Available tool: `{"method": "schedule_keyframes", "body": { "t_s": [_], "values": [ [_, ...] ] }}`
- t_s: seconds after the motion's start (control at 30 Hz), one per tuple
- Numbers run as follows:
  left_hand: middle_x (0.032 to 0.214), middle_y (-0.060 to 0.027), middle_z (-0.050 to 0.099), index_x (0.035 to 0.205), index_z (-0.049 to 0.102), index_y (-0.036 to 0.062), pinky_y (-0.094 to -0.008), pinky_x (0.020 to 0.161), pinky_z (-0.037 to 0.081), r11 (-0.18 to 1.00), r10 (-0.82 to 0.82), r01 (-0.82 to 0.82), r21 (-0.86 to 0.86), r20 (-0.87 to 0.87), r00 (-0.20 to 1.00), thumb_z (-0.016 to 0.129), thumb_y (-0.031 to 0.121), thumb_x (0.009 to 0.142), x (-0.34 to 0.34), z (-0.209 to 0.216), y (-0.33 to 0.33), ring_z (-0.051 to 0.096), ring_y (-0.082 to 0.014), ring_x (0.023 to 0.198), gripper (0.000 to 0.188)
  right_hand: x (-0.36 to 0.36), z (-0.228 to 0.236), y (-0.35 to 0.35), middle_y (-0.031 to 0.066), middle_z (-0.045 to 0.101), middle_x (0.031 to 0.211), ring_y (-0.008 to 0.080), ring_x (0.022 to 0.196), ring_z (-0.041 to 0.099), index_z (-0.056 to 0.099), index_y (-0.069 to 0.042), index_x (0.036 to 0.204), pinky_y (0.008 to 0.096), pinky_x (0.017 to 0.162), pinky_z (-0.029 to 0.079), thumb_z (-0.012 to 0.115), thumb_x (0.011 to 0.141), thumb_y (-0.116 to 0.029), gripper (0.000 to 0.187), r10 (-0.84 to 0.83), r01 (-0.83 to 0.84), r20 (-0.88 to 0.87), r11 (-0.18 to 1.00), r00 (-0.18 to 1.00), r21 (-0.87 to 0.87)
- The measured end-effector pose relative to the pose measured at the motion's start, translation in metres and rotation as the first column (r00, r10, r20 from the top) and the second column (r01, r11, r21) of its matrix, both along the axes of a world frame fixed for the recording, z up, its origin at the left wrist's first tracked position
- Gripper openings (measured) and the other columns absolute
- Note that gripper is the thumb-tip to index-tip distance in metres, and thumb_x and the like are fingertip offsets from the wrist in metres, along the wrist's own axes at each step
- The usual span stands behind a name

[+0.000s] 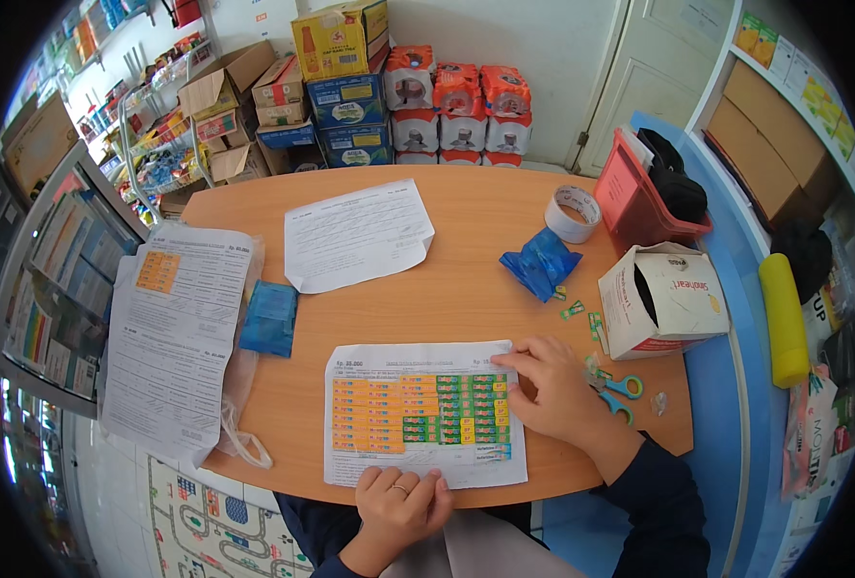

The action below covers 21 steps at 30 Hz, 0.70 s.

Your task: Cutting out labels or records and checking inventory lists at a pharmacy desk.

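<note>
A sheet of paper [379,464] lies before me, covered with rows of orange and green stickers [418,414]. At its lower edge rests my left hand [400,506], a ring on one finger. Its fingers are curled in, and whatever they may hold is hidden. My right hand [564,393] lies at the sheet's upper right edge, its forefinger stretched onto the paper and its thumb apart, holding nothing. Just right of that hand are scissors [624,387] with blue-green handles. Small green wrapper strips [572,309] are scattered beyond it.
A tape roll [573,214], a crumpled blue packet [541,264], a white carton [663,301] and a red basket [644,197] stand at right. Another sheet [358,234] lies farther back. Printed papers [179,328] and a flat blue packet [269,318] are at left.
</note>
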<state>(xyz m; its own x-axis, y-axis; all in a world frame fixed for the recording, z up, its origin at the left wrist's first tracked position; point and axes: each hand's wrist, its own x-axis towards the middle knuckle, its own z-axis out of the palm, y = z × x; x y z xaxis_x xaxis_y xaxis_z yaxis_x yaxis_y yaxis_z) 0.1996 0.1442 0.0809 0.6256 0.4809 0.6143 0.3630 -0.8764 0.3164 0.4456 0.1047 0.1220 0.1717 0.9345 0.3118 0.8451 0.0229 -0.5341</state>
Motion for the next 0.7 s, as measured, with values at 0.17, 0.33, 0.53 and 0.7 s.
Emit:
{"method": "schedule_keyframes", "body": {
  "t_s": [0.17,0.33,0.53,0.7],
  "values": [
    [0.05,0.0001,0.044,0.061,0.062,0.0104,-0.0332,0.052,0.031,1.0,0.025,-0.025,-0.018,-0.003,1.0,0.064,0.011,0.068,0.0008,0.0018,-0.0015,0.043,-0.0181,0.046,0.007,-0.002,0.004,0.0003,0.0096,0.057,0.098,0.0283,0.097,0.052,0.069,-0.007,0.099,0.04,0.088,0.039,0.06,0.073,-0.004,0.028,0.052,-0.052,-0.004,0.996,0.999,-0.076],
    [0.05,0.0002,0.043,0.061,0.06,0.0097,-0.033,0.051,0.03,1.0,0.013,-0.014,-0.008,-0.007,1.0,0.065,0.012,0.068,-0.0001,0.0001,0.0013,0.042,-0.0176,0.046,0.009,0.0016,-0.0001,0.0014,0.0082,0.058,0.099,0.0274,0.099,0.052,0.068,-0.007,0.094,0.0399,0.091,0.037,0.06,0.074,-0.004,0.022,0.043,-0.052,-0.103,0.995,0.994,-0.089],
    [0.051,0.0001,0.044,0.062,0.058,0.009,-0.0325,0.051,0.03,1.0,0.002,-0.003,-0.009,-0.019,1.0,0.066,0.014,0.069,-0.0004,-0.0001,0.0014,0.042,-0.0171,0.045,0.011,0.0048,-0.0002,0.0015,0.005,0.06,0.096,0.0237,0.099,0.053,0.066,-0.008,0.088,0.0377,0.094,0.032,0.059,0.078,-0.003,0.014,0.045,-0.08,-0.203,0.983,0.978,-0.164],
    [0.051,0.0,0.043,0.06,0.056,0.0094,-0.0328,0.051,0.03,1.0,0.013,-0.014,-0.012,-0.022,1.0,0.066,0.013,0.069,-0.0006,-0.0017,0.0004,0.041,-0.0174,0.044,0.013,0.0058,-0.0004,0.0013,0.0036,0.06,0.095,0.0221,0.098,0.053,0.064,-0.009,0.087,0.0373,0.095,0.032,0.058,0.079,-0.001,0.013,0.049,-0.096,-0.246,0.978,0.968,-0.183]
  ]
}}
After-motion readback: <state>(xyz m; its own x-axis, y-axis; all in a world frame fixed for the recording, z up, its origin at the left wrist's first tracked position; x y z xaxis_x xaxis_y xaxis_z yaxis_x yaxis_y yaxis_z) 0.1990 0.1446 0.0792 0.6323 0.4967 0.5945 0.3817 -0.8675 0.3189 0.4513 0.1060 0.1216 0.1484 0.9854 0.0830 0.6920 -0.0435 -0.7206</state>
